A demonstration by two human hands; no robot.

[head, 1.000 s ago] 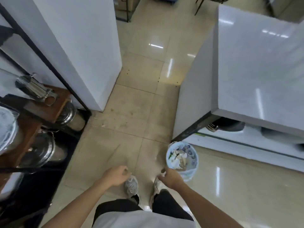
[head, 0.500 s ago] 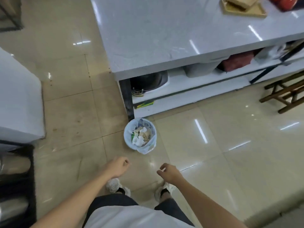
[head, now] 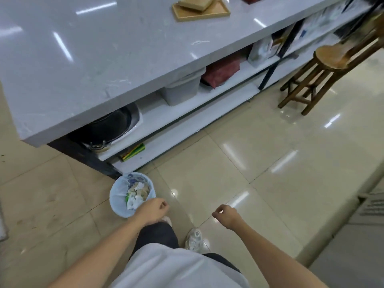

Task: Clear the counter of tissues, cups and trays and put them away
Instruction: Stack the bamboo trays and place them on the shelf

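Note:
A small bin with a pale blue liner stands on the floor by the counter's corner, holding crumpled tissues and scraps. My left hand hangs just right of the bin's rim, fingers curled, nothing in it. Farther right, my right hand is also loosely curled and empty over the tiles. On the grey counter at the far end lies a wooden tray with a tan flat thing stacked on it.
Under the counter, white shelves hold a dark pan, a grey tub, a red bag and a white bag. A wooden stool stands to the right. Glossy beige tiles stretch ahead.
The view has swung right, from the aisle between the white units along the counter. The bin has slid from right of my hands to their left, and the tray and stool have come into view.

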